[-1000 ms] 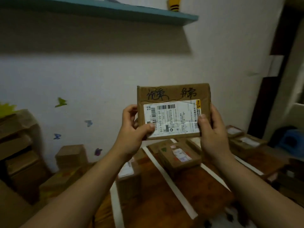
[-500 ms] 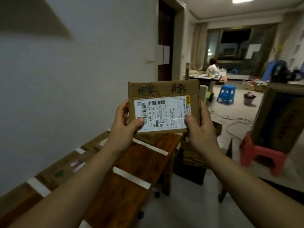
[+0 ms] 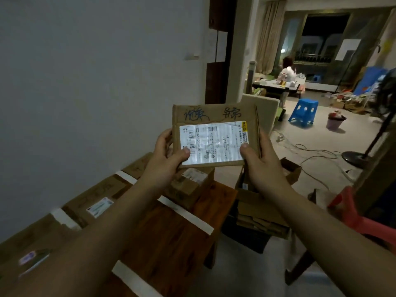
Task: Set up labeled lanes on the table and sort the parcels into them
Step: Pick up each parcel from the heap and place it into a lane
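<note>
Above the table's far right corner, in the head view, we hold a flat cardboard parcel [image 3: 215,135] in the air, its face tilted toward us. Our left hand [image 3: 166,154] clamps its left edge, thumb pressed on the white shipping label [image 3: 214,142], fingers curled behind. Our right hand [image 3: 260,159] clamps the lower right corner the same way, thumb on the label's edge. Handwriting in dark marker runs along the parcel's top strip. Below, the wooden table [image 3: 171,232] carries white tape strips [image 3: 185,215] crossing it from the wall side to the near edge. Labelled cardboard boxes [image 3: 96,202] sit along the wall edge, and another box [image 3: 189,185] stands at the far end, just under the held parcel.
</note>
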`<action>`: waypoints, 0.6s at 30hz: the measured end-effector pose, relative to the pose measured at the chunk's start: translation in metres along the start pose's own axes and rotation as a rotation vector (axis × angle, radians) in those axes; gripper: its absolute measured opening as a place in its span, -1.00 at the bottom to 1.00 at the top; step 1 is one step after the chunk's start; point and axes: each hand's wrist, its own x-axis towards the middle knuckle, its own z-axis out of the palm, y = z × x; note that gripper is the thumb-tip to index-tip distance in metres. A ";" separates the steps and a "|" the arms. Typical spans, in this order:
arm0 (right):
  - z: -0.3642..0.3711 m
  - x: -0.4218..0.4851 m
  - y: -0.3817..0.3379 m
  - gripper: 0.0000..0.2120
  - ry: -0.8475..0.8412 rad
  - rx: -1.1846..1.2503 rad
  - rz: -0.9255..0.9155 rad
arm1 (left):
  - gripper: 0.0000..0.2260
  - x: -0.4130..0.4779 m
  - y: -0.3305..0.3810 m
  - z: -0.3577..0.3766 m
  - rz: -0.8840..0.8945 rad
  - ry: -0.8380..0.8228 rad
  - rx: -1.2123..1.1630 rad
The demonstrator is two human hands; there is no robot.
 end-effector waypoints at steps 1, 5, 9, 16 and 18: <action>0.005 0.014 0.008 -0.57 -0.016 0.016 0.011 | -0.59 0.010 -0.005 -0.002 -0.021 0.014 0.010; 0.034 0.065 0.044 -0.52 -0.141 0.110 0.107 | -0.55 0.043 -0.027 -0.014 -0.109 0.101 0.075; 0.061 0.121 0.078 -0.56 -0.351 0.190 0.140 | -0.51 0.071 -0.048 -0.020 -0.186 0.253 0.146; 0.098 0.220 0.161 -0.61 -0.724 0.062 0.068 | -0.56 0.103 -0.104 0.017 -0.293 0.616 0.146; 0.096 0.229 0.187 -0.59 -0.805 0.055 0.084 | -0.55 0.102 -0.128 0.037 -0.358 0.683 0.091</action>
